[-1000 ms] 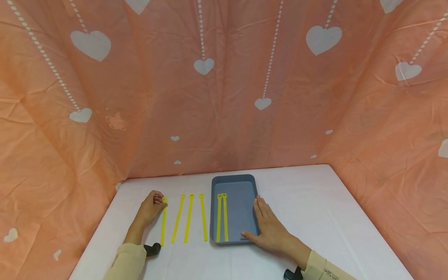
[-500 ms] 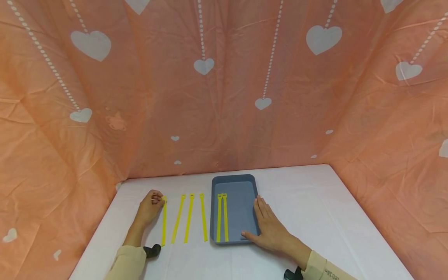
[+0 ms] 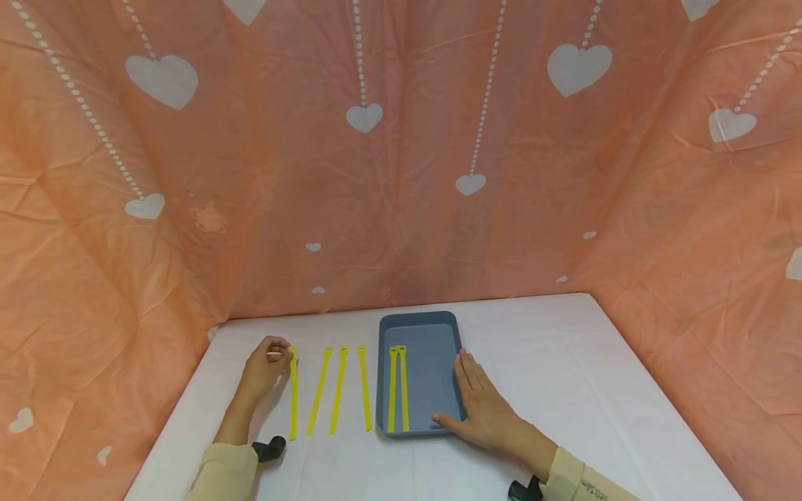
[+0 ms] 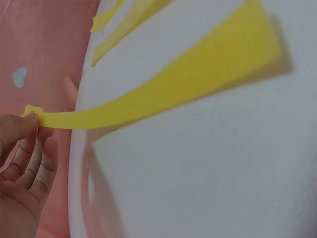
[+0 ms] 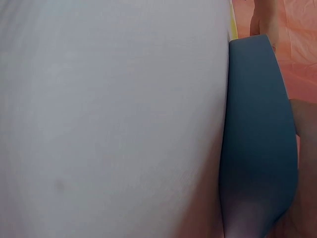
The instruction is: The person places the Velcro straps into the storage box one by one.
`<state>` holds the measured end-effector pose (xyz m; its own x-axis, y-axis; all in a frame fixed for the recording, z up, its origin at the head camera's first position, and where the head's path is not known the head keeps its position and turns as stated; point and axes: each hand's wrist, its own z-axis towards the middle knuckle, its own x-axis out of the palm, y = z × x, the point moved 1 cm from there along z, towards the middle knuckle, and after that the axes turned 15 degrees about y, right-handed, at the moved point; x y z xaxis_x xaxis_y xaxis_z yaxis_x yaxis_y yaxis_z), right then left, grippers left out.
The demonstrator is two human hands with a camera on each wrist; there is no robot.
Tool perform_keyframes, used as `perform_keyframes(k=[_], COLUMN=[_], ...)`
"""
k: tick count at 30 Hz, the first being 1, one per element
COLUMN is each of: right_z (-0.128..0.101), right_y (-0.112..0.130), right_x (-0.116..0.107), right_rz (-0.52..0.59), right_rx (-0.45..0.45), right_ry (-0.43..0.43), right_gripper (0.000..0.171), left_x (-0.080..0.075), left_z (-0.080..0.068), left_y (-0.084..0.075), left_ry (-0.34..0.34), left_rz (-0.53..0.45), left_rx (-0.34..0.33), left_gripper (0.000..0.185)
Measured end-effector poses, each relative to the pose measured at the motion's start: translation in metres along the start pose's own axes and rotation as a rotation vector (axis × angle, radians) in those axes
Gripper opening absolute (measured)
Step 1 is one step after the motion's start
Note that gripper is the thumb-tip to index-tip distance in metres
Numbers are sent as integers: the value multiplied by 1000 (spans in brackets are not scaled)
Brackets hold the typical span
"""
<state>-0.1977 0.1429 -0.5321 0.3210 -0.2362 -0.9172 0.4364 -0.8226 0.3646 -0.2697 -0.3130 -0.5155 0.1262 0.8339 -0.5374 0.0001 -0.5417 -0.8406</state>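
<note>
At the left end of a row, my left hand [image 3: 266, 365] pinches the slotted head of a yellow cable tie [image 3: 294, 400] between thumb and finger. In the left wrist view, the head end of that cable tie [image 4: 119, 111] is raised off the table, and its wide flat tail slants down across the cloth. To its right lie several more yellow cable ties [image 3: 338, 393], spaced apart. A grey-blue tray [image 3: 432, 390] holds two cable ties [image 3: 403, 390] side by side. Along the tray's right edge my right hand [image 3: 485, 410] rests with fingers straight, its thumb at the near corner.
A white cloth covers the table [image 3: 564, 390]. Orange curtains [image 3: 407, 209] with white hearts enclose it at the back and sides. Black wrist mounts [image 3: 271, 449] sit beside both sleeves, low over the table.
My left hand has risen slightly and shifted a little left, lifting the head of the pinched cable tie. The right hand and the tray have stayed put.
</note>
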Motion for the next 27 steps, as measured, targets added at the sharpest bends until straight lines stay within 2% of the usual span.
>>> perform_keyframes(k=[6,10,18,27], right_z=[0,0,1,0], right_y=[-1,-2,-2,-2], right_x=[1,2,3,2], right_rz=[1,0,-7,-3], right_rx=[-5,-3,-6,-7], right_ry=[-4,-2,-8,-4], right_gripper=[119,120,120,119], left_x=[-1,0,1,1], left_z=[-2,-2,-6,-11], left_y=[-3,-8,-24,-39], left_ry=[-1,0,4,5], left_rz=[-48,-89,-130,-161], left_rx=[7,38,106,116], left_gripper=[25,26,27,27])
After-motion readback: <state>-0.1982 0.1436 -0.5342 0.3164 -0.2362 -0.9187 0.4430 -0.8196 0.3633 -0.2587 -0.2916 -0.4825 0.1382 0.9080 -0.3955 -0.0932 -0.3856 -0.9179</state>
